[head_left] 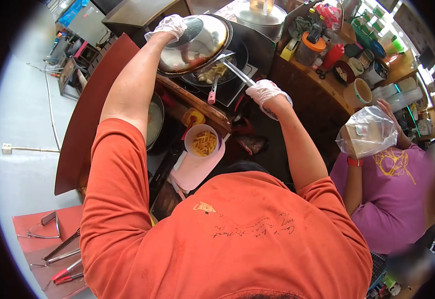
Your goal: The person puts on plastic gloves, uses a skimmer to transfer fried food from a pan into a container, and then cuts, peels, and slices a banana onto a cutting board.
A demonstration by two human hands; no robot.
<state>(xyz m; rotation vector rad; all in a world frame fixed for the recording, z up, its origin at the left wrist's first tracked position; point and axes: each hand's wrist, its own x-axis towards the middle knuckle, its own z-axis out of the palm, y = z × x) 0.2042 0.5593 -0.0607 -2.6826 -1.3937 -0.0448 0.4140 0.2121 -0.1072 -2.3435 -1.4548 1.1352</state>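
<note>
At the top, my left hand (170, 28), in a clear plastic glove, is closed on the dark knob area of a round metal lid (208, 42). The lid is tilted up over the left part of a dark frying pan (240, 50). Pale and yellowish food pieces (208, 74) lie in the pan. My right hand (267, 94), also gloved, grips the handle of a metal spatula (237, 71), its head at the pan by the lid's edge. A pink-ended handle (212, 95) points toward me from the pan.
Nearer me, a white bowl of cut fries (204, 143) stands by a pink cutting board (197, 172). Another pan (154, 122) is at left. At right, a person in purple holds a box in a plastic bag (367, 132), beside a shelf of containers (357, 93).
</note>
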